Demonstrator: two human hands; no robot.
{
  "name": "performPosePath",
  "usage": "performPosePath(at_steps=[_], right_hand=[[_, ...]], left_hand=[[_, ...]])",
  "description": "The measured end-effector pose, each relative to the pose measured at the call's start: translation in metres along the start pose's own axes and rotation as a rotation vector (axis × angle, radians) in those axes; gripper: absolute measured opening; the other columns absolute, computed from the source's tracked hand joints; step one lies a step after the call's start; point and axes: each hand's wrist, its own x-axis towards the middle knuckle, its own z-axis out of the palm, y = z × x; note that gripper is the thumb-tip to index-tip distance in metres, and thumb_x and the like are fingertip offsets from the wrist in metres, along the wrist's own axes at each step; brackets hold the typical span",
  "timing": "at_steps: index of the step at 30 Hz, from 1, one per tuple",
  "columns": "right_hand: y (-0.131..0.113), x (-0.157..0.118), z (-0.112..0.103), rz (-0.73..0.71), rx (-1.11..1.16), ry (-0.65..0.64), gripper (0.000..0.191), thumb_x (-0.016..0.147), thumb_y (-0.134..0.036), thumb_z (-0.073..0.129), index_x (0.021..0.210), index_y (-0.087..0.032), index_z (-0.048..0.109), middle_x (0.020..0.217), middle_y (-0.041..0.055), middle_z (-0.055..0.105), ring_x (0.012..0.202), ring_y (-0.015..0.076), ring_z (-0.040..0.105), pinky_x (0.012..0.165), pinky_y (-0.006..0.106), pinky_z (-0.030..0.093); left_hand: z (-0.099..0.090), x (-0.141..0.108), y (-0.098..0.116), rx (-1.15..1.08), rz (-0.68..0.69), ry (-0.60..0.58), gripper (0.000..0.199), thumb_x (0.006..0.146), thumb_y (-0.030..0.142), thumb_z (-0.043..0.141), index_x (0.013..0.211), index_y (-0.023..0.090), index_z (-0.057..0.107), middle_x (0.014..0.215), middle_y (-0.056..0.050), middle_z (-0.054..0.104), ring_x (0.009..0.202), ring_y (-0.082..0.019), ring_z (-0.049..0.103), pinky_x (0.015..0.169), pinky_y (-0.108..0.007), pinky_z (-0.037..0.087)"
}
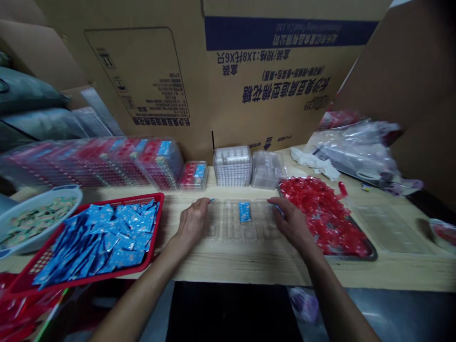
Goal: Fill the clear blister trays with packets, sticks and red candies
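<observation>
Three clear plastic trays lie side by side on the table. The middle tray has a small blue packet in its upper part. My left hand is pinched over the left tray, and a blue packet's edge shows at its fingertips. Over the right tray, my right hand is closed, with a bit of another blue packet showing by the fingers. Most of both held packets is hidden by the hands.
A red basket of blue packets and a white basin stand left. A metal tray of red packets sits right. Behind are filled tray stacks, clear tray stacks and a large cardboard box.
</observation>
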Motion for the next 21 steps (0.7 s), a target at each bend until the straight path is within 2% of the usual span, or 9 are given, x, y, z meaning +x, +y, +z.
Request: performPosePath(at_steps=[3, 5, 7, 9, 12, 15, 18, 19, 21], right_hand=[[0.017, 0.000, -0.030, 0.123, -0.081, 0.067, 0.033, 0.093, -0.024, 0.043, 0.111, -0.015, 0.069, 0.111, 0.0121, 0.070, 0.100, 0.0241, 0.066, 0.089, 0.038, 0.051], [0.022, -0.006, -0.043, 0.119, -0.166, 0.070, 0.034, 0.093, -0.020, 0.041, 0.110, -0.013, 0.070, 0.109, 0.0128, 0.070, 0.098, 0.0243, 0.064, 0.089, 0.038, 0.050], [0.023, -0.014, -0.047, 0.068, -0.240, 0.034, 0.033, 0.093, -0.017, 0.041, 0.109, -0.013, 0.070, 0.110, 0.0133, 0.068, 0.099, 0.0244, 0.062, 0.090, 0.038, 0.048], [0.020, -0.024, -0.045, -0.010, -0.297, -0.037, 0.032, 0.094, -0.015, 0.042, 0.110, -0.013, 0.069, 0.114, 0.0137, 0.067, 0.105, 0.0249, 0.059, 0.095, 0.038, 0.046], [0.012, -0.033, -0.033, -0.113, -0.387, -0.177, 0.028, 0.094, -0.013, 0.044, 0.106, -0.014, 0.070, 0.123, 0.0137, 0.064, 0.119, 0.0279, 0.052, 0.101, 0.042, 0.041], [0.004, -0.033, -0.018, -0.138, -0.442, -0.275, 0.024, 0.095, -0.015, 0.046, 0.104, -0.016, 0.068, 0.128, 0.0126, 0.064, 0.124, 0.0286, 0.050, 0.103, 0.046, 0.038], [0.004, -0.029, -0.005, -0.112, -0.465, -0.283, 0.026, 0.097, -0.017, 0.042, 0.107, -0.016, 0.065, 0.124, 0.0127, 0.065, 0.117, 0.0277, 0.056, 0.099, 0.048, 0.039], [0.006, -0.029, -0.002, -0.114, -0.468, -0.271, 0.026, 0.097, -0.018, 0.041, 0.107, -0.016, 0.065, 0.123, 0.0135, 0.065, 0.115, 0.0284, 0.057, 0.097, 0.048, 0.041], [0.013, -0.035, 0.004, -0.142, -0.454, -0.227, 0.024, 0.096, -0.023, 0.042, 0.104, -0.017, 0.065, 0.120, 0.0158, 0.065, 0.110, 0.0304, 0.059, 0.092, 0.048, 0.045]], left_hand=[[0.012, 0.004, 0.009, 0.082, 0.060, -0.004, 0.032, 0.097, 0.015, 0.038, 0.115, 0.019, 0.064, 0.120, -0.013, 0.069, 0.106, -0.029, 0.067, 0.081, -0.037, 0.053], [0.023, 0.002, 0.012, 0.109, 0.094, 0.001, 0.033, 0.100, 0.024, 0.039, 0.122, 0.017, 0.063, 0.122, -0.015, 0.069, 0.113, -0.031, 0.064, 0.089, -0.042, 0.051], [0.032, -0.004, 0.012, 0.124, 0.099, 0.041, 0.042, 0.101, 0.032, 0.040, 0.134, 0.013, 0.056, 0.133, -0.019, 0.063, 0.127, -0.034, 0.056, 0.098, -0.048, 0.047], [0.037, -0.011, 0.011, 0.140, 0.114, 0.047, 0.045, 0.100, 0.035, 0.041, 0.137, 0.012, 0.055, 0.145, -0.020, 0.054, 0.139, -0.035, 0.045, 0.106, -0.050, 0.042], [0.042, -0.017, 0.013, 0.162, 0.126, 0.011, 0.046, 0.099, 0.039, 0.043, 0.133, 0.012, 0.059, 0.151, -0.018, 0.047, 0.145, -0.037, 0.035, 0.114, -0.050, 0.034], [0.046, -0.012, 0.029, 0.141, 0.188, 0.019, 0.056, 0.099, 0.044, 0.043, 0.144, 0.011, 0.049, 0.157, -0.019, 0.038, 0.149, -0.039, 0.024, 0.118, -0.051, 0.028], [0.053, -0.001, 0.055, 0.053, 0.401, -0.053, 0.064, 0.098, 0.053, 0.043, 0.149, 0.014, 0.042, 0.161, -0.015, 0.032, 0.152, -0.035, 0.019, 0.121, -0.051, 0.022], [0.055, 0.001, 0.063, 0.025, 0.439, -0.093, 0.066, 0.098, 0.056, 0.042, 0.149, 0.014, 0.042, 0.160, -0.015, 0.034, 0.151, -0.035, 0.020, 0.121, -0.051, 0.021], [0.056, 0.000, 0.078, -0.020, 0.430, -0.160, 0.070, 0.098, 0.059, 0.038, 0.147, 0.011, 0.044, 0.156, -0.019, 0.040, 0.149, -0.036, 0.025, 0.120, -0.053, 0.023]])
